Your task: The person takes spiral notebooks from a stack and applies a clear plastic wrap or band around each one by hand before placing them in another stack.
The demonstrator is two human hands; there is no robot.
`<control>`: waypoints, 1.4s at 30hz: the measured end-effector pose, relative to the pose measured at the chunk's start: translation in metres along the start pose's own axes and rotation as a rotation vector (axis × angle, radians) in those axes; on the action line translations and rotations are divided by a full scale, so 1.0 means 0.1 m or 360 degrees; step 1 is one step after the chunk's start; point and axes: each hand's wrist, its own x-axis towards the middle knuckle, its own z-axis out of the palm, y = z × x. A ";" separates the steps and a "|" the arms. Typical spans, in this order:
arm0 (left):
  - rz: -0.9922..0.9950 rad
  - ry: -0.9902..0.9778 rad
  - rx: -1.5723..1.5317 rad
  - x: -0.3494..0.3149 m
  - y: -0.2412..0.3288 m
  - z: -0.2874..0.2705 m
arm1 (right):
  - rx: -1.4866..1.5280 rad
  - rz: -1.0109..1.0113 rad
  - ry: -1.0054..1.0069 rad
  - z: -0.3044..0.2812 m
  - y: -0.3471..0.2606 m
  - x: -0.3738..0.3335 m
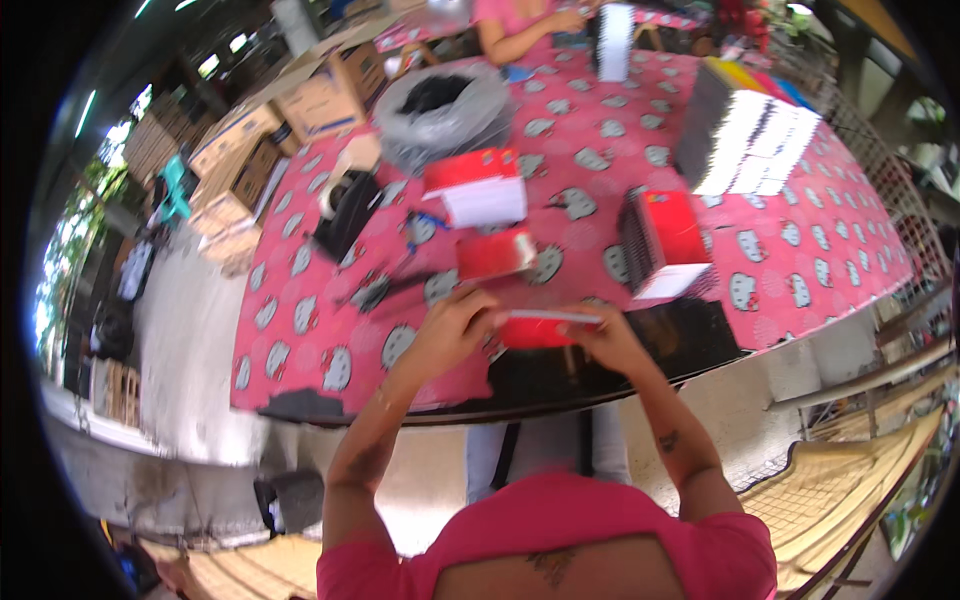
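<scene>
Between my two hands, just above the table's near edge, is a thin red notebook (537, 331) with a pale edge turned up. My left hand (462, 325) grips its left end, fingers bent. At the right end, my right hand (607, 338) pinches it near the top edge. Another red notebook (496, 254) lies flat just beyond my hands, slightly blurred. Behind that sits a stack of red-covered notebooks (484, 192) with white page edges. To the right stands a second stack of red notebooks (668, 240) with dark spiral binding along its side.
A black tape dispenser (347, 214) and scissors (372, 291) lie at the left. Farther back are a plastic-lined bin (445, 118) and a large spiral-bound stack (745, 145). Cardboard boxes (322, 97) stand beyond the table's left edge. Across the pink tablecloth (590, 110), another person (520, 28) handles a white spiral-bound stack (614, 44).
</scene>
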 end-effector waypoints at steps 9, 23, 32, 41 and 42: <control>-0.0101 0.0286 0.1241 -0.21 0.47 0.78 | 0.0214 -0.0402 0.0448 0.14 -0.24 0.11; 0.0019 0.0258 0.1384 0.14 0.41 0.52 | 0.0294 0.0041 0.0279 0.12 -0.36 0.03; 0.0057 0.0301 0.1269 -0.09 0.45 0.80 | 0.0502 -0.0092 0.0221 0.11 -0.27 0.08; 0.0185 0.0219 0.1103 -0.26 0.36 0.98 | 0.0263 -0.0104 0.0068 0.21 -0.10 0.16; -0.0005 0.0312 0.1113 0.00 0.45 0.77 | 0.0316 -0.0084 0.0025 0.25 -0.10 0.17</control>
